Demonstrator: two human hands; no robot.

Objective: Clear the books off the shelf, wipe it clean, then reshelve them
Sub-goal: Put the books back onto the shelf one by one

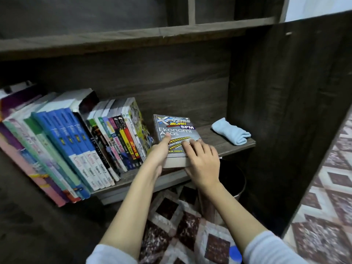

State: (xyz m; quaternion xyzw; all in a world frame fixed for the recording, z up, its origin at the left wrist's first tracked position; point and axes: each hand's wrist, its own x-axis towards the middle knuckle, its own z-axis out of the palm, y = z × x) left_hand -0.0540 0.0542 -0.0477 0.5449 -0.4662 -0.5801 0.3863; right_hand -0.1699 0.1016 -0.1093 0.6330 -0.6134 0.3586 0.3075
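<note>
Steadying the Ekonomi book [175, 128] flat on the shelf [215, 147], left grip [159, 151] and right grip [203, 164] both pinching its overhanging near edge for control; cloth [231, 133] sits handy beside.

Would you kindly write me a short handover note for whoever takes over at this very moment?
Left hand: grips the grey book at its left front corner, thumb on the cover.
Right hand: fingers on the cover, thumb at its front edge.
The book lies flat on the shelf, right of the leaning row of books; blue cloth folded at the shelf's right end.
Done or left: I cannot tell clearing from reshelving.
</note>
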